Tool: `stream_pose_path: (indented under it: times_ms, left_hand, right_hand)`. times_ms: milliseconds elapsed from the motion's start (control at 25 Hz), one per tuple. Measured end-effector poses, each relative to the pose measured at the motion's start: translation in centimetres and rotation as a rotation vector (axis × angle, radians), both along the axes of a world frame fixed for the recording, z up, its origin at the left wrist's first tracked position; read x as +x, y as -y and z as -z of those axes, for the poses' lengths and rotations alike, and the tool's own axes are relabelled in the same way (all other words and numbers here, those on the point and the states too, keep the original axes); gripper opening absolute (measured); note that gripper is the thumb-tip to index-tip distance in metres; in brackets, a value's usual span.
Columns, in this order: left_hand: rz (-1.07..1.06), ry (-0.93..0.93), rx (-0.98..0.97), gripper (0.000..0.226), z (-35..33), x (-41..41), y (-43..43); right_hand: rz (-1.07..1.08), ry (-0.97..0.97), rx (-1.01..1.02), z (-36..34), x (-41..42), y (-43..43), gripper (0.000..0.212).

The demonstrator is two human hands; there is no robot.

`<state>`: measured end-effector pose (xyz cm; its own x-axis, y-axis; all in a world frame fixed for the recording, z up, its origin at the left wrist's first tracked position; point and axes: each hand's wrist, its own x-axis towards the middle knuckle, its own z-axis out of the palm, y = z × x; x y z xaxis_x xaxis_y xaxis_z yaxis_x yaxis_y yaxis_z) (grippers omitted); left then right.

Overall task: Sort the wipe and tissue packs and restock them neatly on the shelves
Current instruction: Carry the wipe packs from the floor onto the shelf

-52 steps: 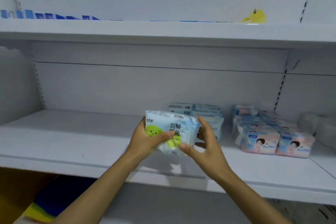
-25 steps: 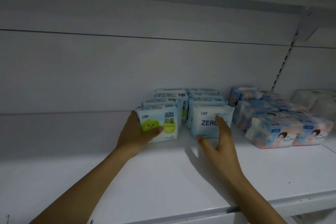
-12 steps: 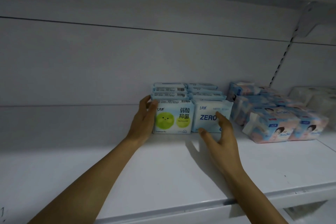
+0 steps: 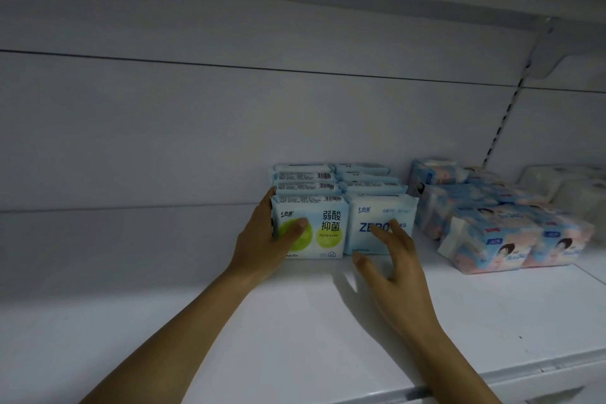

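Head view: white shelf, dim light, both bare forearms reaching in from below. Left hand grips the green-dot pack, which stands upright at the front of the left row. The thumb lies across its front face over the left green circle, and the other fingers curl round its left edge. More packs of the same kind line up behind it, barcodes on top, running to the back panel. The ZERO pack stands upright just beside it on the right, sides touching, and heads its own row. Right hand is spread, fingers apart and fairly straight. The fingertips rest against the front of the ZERO pack and partly cover the lettering; the thumb hangs low near the shelf surface, gripping nothing. Further right, apart from the two rows, lie blue-and-pink tissue packs in a group. Past them, white packs sit blurred at the frame edge. A slotted rail runs up the back wall above the tissue packs.
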<state>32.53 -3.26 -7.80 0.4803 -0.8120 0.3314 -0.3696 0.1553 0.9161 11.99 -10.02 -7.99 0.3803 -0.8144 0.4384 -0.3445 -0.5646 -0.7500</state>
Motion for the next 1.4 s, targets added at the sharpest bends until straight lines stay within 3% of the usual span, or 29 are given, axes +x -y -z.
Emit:
stream_pose_path:
  times_ms: [280,440,520,800,1000,1160,1400]
  left_hand:
    - [-0.051,-0.005,0.021,0.047,-0.4,-0.5,0.0]
    - [-0.264,0.011,0.085,0.086,-0.5,-1.5,-1.6]
    - [-0.389,0.099,0.091,0.087,-0.6,-3.0,-4.0]
    - [-0.733,0.396,0.033,0.056,-1.4,-8.7,-18.8]
    - [-1.014,0.51,0.263,0.057,3.0,-14.7,-33.8]
    - [-1.16,0.435,0.545,0.08,7.9,-20.8,-45.0]
    - [-1.234,0.222,0.823,0.076,16.1,-26.6,-57.3]
  right_hand:
    - [0.032,-0.027,-0.122,-0.1,0.5,-0.2,0.054]
    - [0.031,0.011,-0.145,0.0,0.3,-0.1,0.044]
    - [-0.007,0.097,-0.113,-0.3,0.1,-0.6,0.034]
    - [-0.352,0.112,-0.317,-0.9,-1.9,-6.2,0.025]
    - [-0.708,0.205,-0.437,1.8,-2.1,-17.1,0.028]
    - [-1.014,0.048,-0.437,8.0,-2.6,-26.3,0.037]
    - [-1.268,-0.405,-0.399,18.1,-4.5,-34.4,0.063]
